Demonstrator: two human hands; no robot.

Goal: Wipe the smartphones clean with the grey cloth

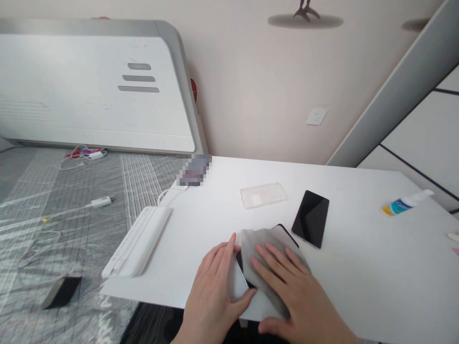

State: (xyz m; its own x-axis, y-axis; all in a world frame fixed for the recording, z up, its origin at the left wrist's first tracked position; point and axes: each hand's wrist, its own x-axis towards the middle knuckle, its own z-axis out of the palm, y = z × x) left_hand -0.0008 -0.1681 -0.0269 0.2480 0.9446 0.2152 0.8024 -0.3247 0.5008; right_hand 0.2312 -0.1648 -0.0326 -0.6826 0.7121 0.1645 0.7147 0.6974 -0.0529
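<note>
Left hand grasps the flat device by its left end, thumb at the near corner, fingers at the far one. Right hand is spread flat on the grey cloth, fingers extended, not clenched. Cloth covers most of the device; dark edges show at left and upper right. Device sits at the near side of the white worktop; phone or tablet, cannot tell. Clear case lies beyond it; black phone lies just beside it, to the upper right. Spray bottle far right, tilted in view. Long white box along the left edge; pixelated item at the far left corner. Bed at left, with white plug and cable.
</note>
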